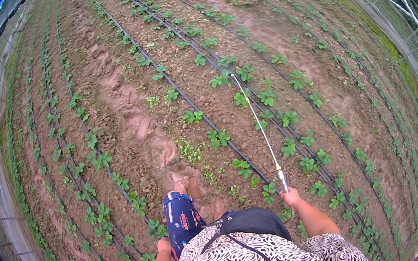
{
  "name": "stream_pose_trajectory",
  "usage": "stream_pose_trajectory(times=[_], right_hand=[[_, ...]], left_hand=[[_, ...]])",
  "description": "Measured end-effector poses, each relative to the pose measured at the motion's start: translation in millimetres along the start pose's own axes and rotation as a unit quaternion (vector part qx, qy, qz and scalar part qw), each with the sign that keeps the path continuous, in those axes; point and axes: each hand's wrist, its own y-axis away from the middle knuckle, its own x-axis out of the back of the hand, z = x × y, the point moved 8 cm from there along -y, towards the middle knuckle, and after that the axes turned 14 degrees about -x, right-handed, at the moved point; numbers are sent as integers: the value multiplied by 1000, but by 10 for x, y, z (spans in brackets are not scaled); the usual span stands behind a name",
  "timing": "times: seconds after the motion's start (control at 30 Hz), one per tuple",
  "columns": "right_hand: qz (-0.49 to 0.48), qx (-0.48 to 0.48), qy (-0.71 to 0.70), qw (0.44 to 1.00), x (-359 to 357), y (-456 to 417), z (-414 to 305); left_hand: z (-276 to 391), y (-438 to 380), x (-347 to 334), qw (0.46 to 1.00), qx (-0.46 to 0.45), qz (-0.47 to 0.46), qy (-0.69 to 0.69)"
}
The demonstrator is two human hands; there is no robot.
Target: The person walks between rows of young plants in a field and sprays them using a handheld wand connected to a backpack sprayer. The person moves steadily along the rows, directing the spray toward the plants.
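My right hand (291,197) is closed around the metal handle of a spray lance (262,130). The lance points forward and slightly left, its nozzle (232,75) just above the strawberry-like plants (219,80) beside a pair of black drip lines. A faint haze lies to the right of the nozzle; whether it is spray I cannot tell. Low at my left side, my left hand (164,244) hangs beside the patterned blue trouser leg. Its fingers are mostly hidden, and whether it holds anything cannot be seen.
Black drip lines (181,91) run lengthwise between rows of low green plants. A muddy furrow (141,127) with footprints lies ahead of my feet, and another wet furrow (259,35) runs further right. Plastic sheeting and wire netting border both sides, with a white twisted rope (415,13) at right.
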Motion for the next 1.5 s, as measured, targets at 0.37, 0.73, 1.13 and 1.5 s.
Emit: stream_pose_trajectory(times=[0.37, 0.73, 1.13, 1.5], right_hand=[[137, 149, 131, 970, -294, -21, -56], [41, 32, -25, 998, -463, 54, -282], [5, 164, 242, 956, -1029, 293, -457], [263, 215, 248, 907, -1179, 241, -1909]], left_hand=[[575, -477, 394, 996, -70, -23, -40], [811, -773, 773, 996, -69, -31, -43], [741, -1017, 993, 998, -51, -35, -24], [547, -996, 1081, 999, -44, -6, -6]])
